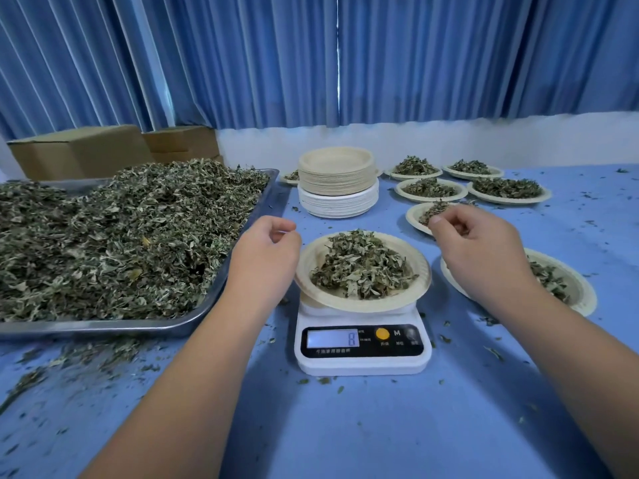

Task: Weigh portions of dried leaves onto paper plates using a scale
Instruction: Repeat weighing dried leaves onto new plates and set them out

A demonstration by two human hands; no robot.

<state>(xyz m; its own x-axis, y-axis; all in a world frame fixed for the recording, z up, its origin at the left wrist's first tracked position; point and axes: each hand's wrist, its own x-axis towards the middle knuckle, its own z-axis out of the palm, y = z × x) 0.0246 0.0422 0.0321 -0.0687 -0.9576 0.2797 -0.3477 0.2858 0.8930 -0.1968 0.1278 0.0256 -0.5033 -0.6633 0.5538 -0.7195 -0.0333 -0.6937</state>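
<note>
Both hands hover either side of the plate [424, 271] at frame centre. The left hand [266, 252] sits at the plate's left rim, fingers curled in, thumb near the forefinger; I can't tell if it pinches anything. The right hand [479, 245] hangs to the plate's upper right, fingers curled likewise, and I can't tell whether it holds leaves or merely covers a filled plate [415, 216] behind it.

The plate rests on the scale [363, 363] with a leaf portion [359, 269] heaped on it; the display [333, 338] shows 8. At left a metal tray [138, 328] carries the big leaf pile [121, 236]. A plate stack [337, 183] stands behind the scale. More filled plates [430, 190] sit at upper right, another [577, 292] under my right wrist. Crumbs litter the blue tabletop [345, 426].
</note>
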